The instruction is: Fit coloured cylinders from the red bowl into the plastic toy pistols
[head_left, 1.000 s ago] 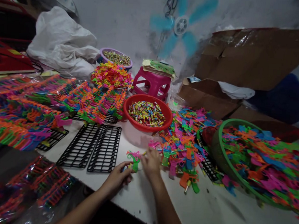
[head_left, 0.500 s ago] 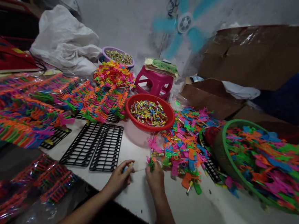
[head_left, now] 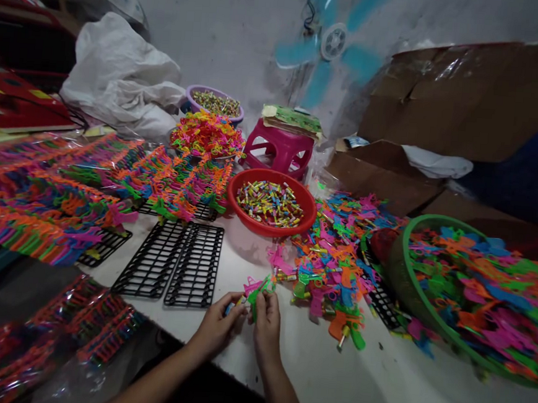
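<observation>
My left hand (head_left: 218, 326) and my right hand (head_left: 267, 323) meet over the white table (head_left: 357, 382) near its front edge. Between the fingertips of both is a small bunch of plastic toy pieces (head_left: 258, 289), green and pink. My left hand also pinches a small blue-and-yellow stick. Just right of my hands lies a loose heap of bright plastic toy pieces (head_left: 334, 262). A red bowl (head_left: 271, 202) of small wrapped sticks stands beyond my hands.
Two black grid racks (head_left: 173, 261) lie left of my hands. Filled racks of coloured pieces (head_left: 54, 203) spread to the left. A green basket (head_left: 471, 292) of pieces sits right. Behind stand a pink stool (head_left: 277, 149), a purple bowl (head_left: 214, 103), cardboard boxes (head_left: 448, 104), and a fan (head_left: 334, 42).
My right hand took green and pink pieces from the heap's edge and drew them back left. Both hands, apart half a second ago, now meet on the pieces.
</observation>
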A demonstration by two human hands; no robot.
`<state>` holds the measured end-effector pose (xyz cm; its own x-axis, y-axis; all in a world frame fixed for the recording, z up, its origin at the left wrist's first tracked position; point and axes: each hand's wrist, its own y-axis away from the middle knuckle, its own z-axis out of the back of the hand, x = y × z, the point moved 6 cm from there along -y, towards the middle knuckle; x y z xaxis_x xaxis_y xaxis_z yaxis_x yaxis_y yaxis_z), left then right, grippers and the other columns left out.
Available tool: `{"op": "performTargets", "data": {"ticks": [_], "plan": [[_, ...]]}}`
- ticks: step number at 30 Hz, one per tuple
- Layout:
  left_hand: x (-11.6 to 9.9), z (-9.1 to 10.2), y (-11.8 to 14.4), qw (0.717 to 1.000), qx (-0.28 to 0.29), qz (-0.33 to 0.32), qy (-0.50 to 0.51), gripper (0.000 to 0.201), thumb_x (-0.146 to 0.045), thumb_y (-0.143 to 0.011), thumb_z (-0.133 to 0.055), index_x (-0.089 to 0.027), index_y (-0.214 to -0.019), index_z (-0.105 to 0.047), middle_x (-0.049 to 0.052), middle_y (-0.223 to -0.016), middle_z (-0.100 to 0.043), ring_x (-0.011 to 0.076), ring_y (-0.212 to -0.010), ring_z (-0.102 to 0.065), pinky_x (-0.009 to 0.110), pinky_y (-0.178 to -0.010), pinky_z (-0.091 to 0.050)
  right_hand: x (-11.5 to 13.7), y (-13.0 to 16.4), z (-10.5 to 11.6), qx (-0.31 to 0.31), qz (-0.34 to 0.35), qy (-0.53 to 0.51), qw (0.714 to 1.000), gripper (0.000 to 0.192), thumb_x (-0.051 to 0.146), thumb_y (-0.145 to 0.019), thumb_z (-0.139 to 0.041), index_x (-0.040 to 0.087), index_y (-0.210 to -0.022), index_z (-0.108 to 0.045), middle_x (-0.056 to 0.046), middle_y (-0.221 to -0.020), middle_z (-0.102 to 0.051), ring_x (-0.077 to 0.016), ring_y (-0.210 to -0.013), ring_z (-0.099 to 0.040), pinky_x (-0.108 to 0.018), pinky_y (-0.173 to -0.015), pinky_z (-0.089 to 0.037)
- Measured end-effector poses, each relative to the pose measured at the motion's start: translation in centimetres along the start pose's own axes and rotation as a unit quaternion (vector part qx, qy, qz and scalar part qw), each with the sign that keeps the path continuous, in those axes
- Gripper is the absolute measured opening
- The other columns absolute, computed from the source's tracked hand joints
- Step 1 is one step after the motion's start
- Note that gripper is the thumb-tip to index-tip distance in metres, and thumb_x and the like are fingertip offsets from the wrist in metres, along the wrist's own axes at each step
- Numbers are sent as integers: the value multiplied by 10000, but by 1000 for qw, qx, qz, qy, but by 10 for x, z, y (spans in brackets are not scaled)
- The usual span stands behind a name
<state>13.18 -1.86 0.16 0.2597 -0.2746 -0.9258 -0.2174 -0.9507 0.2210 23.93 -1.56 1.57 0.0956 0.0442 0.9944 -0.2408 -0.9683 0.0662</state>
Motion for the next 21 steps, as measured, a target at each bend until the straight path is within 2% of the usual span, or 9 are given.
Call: {"op": "performTargets", "data": {"ticks": [5, 9, 12, 15, 17, 19, 21], "plan": [[4, -9, -2, 995, 52, 37, 75, 331, -442, -748, -521, -159, -919, -540, -29, -649, -579, 6, -291, -346, 170, -322, -179, 8, 1, 5, -33, 27, 11, 999, 231, 422, -780, -465, 195, -742, -447, 60, -592, -428, -88, -516, -414, -200, -489, -360], [3, -12, -2, 994, 60, 46, 84, 331, -444, -744, -518, -156, -905, -528, -44, -593, -558, 4, -272, -320, 164, -312, -149, 12, 1, 9, -42, 42, 28, 998, 222, 407, -786, -458, 192, -731, -456, 53, -608, -436, -100, -560, -431, -214, -540, -364], [-3, -12, 2, 997, 66, 39, 32, 355, -471, -749, -493, -147, -887, -536, -66, -515, -502, 13, -276, -285, 164, -310, -161, 11, 5, 10, -63, 58, 61, 994, 219, 410, -787, -450, 196, -742, -466, 39, -664, -468, -116, -636, -456, -231, -616, -375], [-11, -13, 4, 994, 70, -8, -80, 364, -465, -763, -477, -134, -883, -571, -67, -477, -461, 37, -344, -338, 159, -348, -235, 6, 8, 7, -73, 65, 90, 991, 223, 417, -788, -436, 199, -758, -470, 29, -691, -489, -129, -670, -466, -246, -650, -379], [-11, -15, 1, 987, 78, -23, -135, 378, -455, -786, -442, -134, -931, -579, -52, -500, -486, 50, -376, -375, 158, -364, -269, 3, 5, 8, -69, 63, 107, 990, 236, 424, -786, -422, 196, -758, -473, 24, -687, -496, -135, -662, -469, -250, -637, -384], [-4, -19, -5, 984, 94, 0, -149, 419, -455, -801, -401, -146, -1049, -535, -19, -606, -559, 57, -374, -412, 166, -357, -300, 7, -7, 18, -55, 63, 132, 988, 260, 437, -774, -419, 189, -730, -482, 18, -667, -501, -141, -644, -473, -254, -613, -388], [1, -19, -12, 984, 80, 15, -160, 464, -446, -800, -390, -162, -1161, -452, 20, -748, -603, 77, -415, -480, 184, -375, -354, 22, -28, 44, -63, 72, 180, 979, 293, 448, -771, -401, 178, -721, -504, 3, -660, -516, -154, -641, -486, -265, -602, -394]]}}
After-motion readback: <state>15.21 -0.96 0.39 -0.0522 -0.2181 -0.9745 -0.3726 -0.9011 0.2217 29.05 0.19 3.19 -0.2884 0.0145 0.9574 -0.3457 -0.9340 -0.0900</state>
